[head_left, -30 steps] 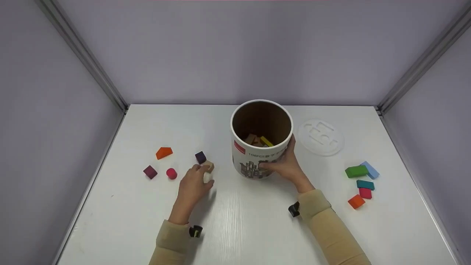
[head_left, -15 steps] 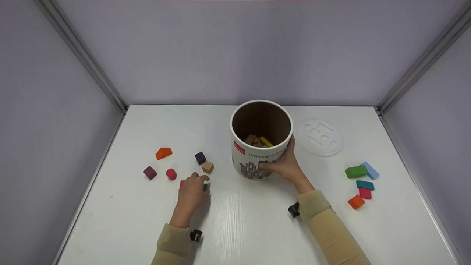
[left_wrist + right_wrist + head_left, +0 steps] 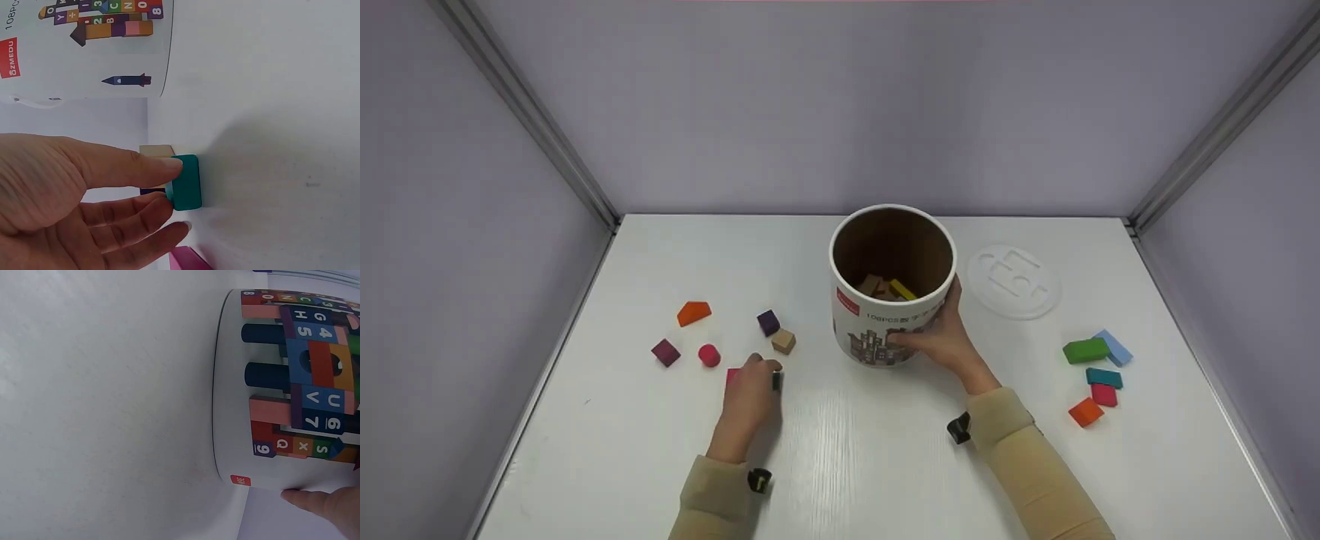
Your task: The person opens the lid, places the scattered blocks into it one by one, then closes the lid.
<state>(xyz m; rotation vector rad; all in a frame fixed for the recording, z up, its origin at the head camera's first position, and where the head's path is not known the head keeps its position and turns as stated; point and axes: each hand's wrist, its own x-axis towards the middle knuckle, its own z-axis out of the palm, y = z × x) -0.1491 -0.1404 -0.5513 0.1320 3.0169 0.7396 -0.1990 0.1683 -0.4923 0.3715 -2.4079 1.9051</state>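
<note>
My left hand (image 3: 750,401) is low over the table, left of the bucket. In the left wrist view its thumb and fingers pinch a teal block (image 3: 187,183); in the head view the hand hides most of it. A pink block (image 3: 733,375) pokes out at the hand's left side. Just beyond lie a plain wooden cube (image 3: 784,341) and a dark purple cube (image 3: 769,322). My right hand (image 3: 945,337) grips the side of a tall white printed bucket (image 3: 877,334), which stands upright. Inside it are wooden pieces and a yellow block (image 3: 901,289).
Farther left lie an orange block (image 3: 694,313), a maroon cube (image 3: 666,352) and a red round block (image 3: 709,355). A clear round lid (image 3: 1014,281) lies right of the bucket. Several coloured blocks, one green (image 3: 1086,350), are grouped at the far right. Walls enclose the table's back and sides.
My left hand has drawn back toward the front, away from the wooden cube, and its thumb and fingers have closed on the teal block. The right hand and bucket have stayed put.
</note>
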